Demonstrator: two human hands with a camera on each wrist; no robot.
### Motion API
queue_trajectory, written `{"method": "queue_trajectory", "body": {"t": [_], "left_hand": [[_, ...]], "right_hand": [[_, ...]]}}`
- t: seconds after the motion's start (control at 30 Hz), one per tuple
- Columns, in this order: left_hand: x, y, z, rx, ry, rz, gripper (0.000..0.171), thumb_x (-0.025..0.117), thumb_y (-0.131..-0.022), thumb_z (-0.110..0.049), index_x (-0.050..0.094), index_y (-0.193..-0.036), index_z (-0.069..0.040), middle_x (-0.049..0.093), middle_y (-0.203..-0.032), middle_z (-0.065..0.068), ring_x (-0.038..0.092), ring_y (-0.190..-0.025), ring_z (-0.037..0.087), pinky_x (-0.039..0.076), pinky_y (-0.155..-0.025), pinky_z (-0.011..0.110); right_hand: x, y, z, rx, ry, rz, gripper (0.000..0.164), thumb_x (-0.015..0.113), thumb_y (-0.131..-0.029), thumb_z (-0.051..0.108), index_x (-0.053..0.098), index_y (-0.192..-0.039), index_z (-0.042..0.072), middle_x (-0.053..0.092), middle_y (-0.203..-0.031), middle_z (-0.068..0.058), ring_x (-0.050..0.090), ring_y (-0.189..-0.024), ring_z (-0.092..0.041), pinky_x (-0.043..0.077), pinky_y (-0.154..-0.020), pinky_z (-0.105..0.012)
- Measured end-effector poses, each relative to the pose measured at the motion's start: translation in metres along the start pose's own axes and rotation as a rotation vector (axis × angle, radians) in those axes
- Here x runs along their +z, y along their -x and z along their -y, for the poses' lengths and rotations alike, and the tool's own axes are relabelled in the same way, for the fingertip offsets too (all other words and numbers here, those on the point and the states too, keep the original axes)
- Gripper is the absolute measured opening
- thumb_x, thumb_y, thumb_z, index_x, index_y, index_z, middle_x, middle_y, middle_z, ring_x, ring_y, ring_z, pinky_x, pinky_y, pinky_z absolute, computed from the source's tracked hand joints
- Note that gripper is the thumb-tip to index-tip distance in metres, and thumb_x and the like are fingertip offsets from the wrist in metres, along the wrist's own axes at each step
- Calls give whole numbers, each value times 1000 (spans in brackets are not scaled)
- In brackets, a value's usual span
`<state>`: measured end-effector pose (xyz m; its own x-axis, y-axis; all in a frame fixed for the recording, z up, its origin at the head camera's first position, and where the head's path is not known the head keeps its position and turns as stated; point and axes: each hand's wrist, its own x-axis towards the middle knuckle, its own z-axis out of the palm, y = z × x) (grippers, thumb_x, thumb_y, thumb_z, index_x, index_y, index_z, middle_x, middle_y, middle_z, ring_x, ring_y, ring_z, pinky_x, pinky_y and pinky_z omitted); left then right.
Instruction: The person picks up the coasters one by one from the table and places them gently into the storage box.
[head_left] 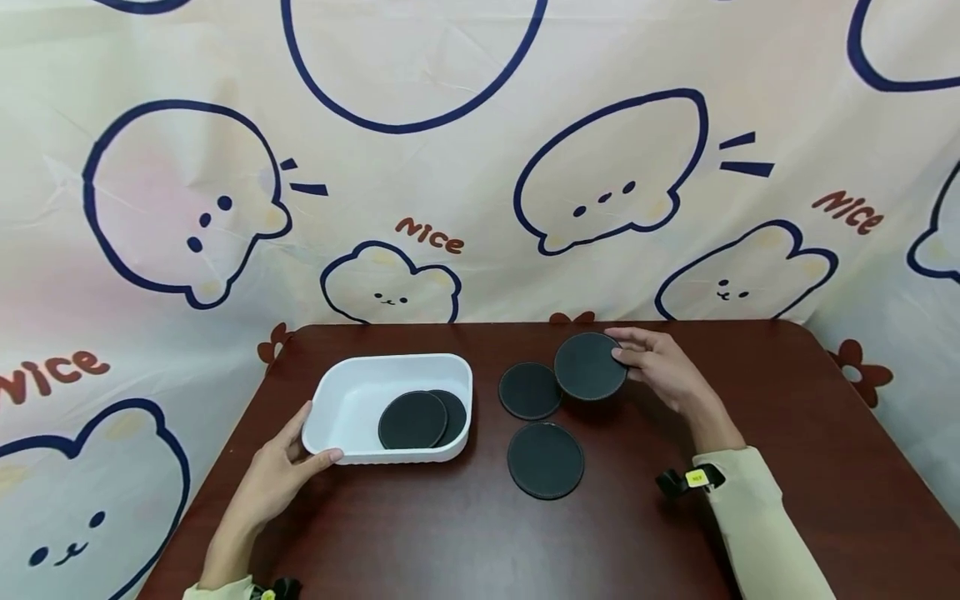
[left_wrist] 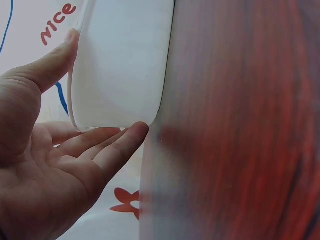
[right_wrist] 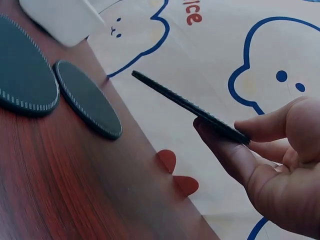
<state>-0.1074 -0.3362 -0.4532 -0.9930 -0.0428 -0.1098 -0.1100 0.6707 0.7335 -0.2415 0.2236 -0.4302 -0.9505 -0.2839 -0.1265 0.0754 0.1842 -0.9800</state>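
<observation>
A dark disc [head_left: 587, 367] is pinched at its edge between the thumb and fingers of the right hand [head_left: 660, 367], tilted above the table [head_left: 637, 542]; whether its layered-looking edge belongs to one disc or two cannot be told. A corner of the white tray [head_left: 345, 408] is held between the spread thumb and fingers of the left hand [head_left: 273, 479]. The pinch is probably best kept at the rim, leaving the face free, and the tray best braced lightly without being tipped. In the tray's right part, a lower disc [head_left: 456, 417] is overlapped by an upper disc [head_left: 412, 421]. To the tray's right, a far disc [head_left: 528, 390] and a near disc [head_left: 545, 461] are laid flat. The discs are thin and matte, with pale-ribbed edges; the tray is smooth, round-cornered, seemingly plastic. The table is reddish-brown, backed by printed cloth [head_left: 480, 183].
</observation>
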Motion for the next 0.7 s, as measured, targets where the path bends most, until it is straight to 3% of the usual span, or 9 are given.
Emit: {"method": "queue_trajectory", "body": {"t": [0.23,0.43,0.7], "left_hand": [[1,-3,-1,-36,-24,21,114,82,-94,-47,9,-174,-10,27,-173,32,47,-150,52,50,-87,9],[2,-3,-1,-29,-15,12,113,83,-94,-47,10,-174,-12,27,-174,30,46,-151,50,47,-88,7],[4,-1,-2,-19,-8,-2,111,83,-94,-45,12,-174,-11,29,-173,28,49,-149,48,55,-94,16]], "right_hand": [[10,7,5,33,-125,-39,51,54,-112,10,44,-161,1,50,-158,-30,78,-102,-6,63,-91,-26],[20,12,13,53,-121,-52,51,56,-111,10,46,-160,1,55,-152,-28,80,-96,-8,63,-87,-28],[43,14,18,40,-166,15,52,60,-109,7,47,-159,0,57,-155,-28,80,-102,-10,64,-89,-31]]}}
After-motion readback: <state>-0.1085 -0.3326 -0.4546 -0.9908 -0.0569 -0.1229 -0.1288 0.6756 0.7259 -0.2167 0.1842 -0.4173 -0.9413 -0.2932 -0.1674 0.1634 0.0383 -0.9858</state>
